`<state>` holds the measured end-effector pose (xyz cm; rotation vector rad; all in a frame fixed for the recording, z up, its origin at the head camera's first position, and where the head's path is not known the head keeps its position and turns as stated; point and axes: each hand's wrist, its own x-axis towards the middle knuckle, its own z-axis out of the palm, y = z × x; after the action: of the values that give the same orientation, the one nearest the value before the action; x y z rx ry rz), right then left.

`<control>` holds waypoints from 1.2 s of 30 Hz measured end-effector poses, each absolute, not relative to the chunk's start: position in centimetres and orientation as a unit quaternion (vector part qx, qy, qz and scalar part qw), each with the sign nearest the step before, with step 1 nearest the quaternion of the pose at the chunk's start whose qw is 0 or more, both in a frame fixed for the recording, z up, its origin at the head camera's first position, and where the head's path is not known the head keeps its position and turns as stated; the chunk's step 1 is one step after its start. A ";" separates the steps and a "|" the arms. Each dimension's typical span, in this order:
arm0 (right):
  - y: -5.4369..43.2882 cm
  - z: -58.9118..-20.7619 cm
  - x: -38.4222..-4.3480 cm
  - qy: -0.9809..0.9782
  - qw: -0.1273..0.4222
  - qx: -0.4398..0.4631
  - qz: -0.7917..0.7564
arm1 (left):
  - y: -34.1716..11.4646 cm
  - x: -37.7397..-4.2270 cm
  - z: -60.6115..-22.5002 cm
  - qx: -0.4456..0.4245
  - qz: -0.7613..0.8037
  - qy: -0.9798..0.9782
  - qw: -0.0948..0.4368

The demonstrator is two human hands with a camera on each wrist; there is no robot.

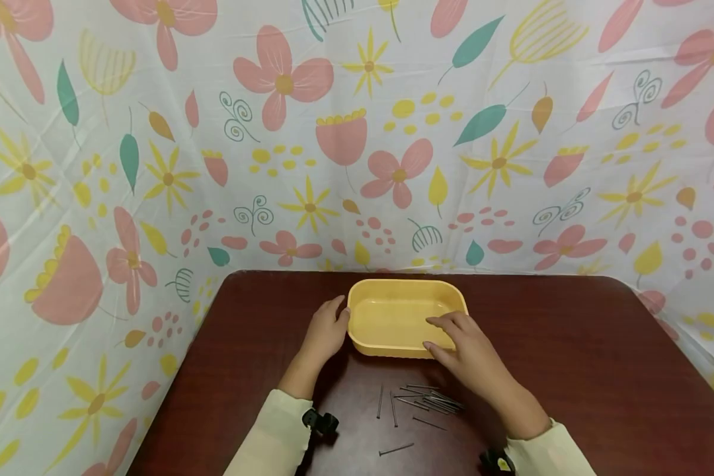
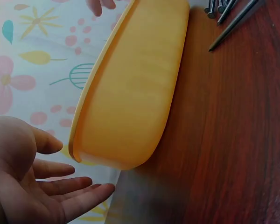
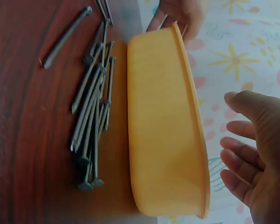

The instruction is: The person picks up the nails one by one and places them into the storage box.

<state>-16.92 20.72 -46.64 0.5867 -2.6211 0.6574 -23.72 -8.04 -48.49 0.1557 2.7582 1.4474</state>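
Observation:
A shallow yellow plastic tray (image 1: 387, 350) with rounded corners stands on the dark red-brown table, nothing lying inside it. My left hand (image 1: 326, 330) is at the tray's left end, thumb close by the rim; in the left wrist view its fingers (image 2: 65, 184) spread loosely beside the corner. My right hand (image 1: 470, 347) hovers over the tray's right front corner, fingers loosely bent; in the right wrist view that hand (image 3: 256, 154) shows apart from the rim with nothing in it. Several grey nails (image 1: 434, 400) lie in a loose pile in front of the tray.
A few single nails lie apart from the pile, one nail (image 1: 396, 449) nearest the front. The table (image 1: 571, 344) reaches back to a flower-printed cloth (image 1: 393, 132) hanging behind and at the left. A black wrist strap (image 1: 320, 422) sits on the left sleeve.

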 end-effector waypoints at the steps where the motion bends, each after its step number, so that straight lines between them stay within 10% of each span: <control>1: 20.6 -46.6 -16.7 -0.930 0.186 0.214 0.234 | -8.0 -23.7 -48.5 0.048 0.465 0.884 0.013; 36: 16.6 -48.8 -11.4 -0.885 0.025 0.396 0.243 | -7.8 -23.8 -49.7 0.046 0.572 0.816 0.072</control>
<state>-11.43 16.58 -48.78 1.2247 -2.7373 0.7508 -23.81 -7.82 -49.73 0.1388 2.4519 1.7178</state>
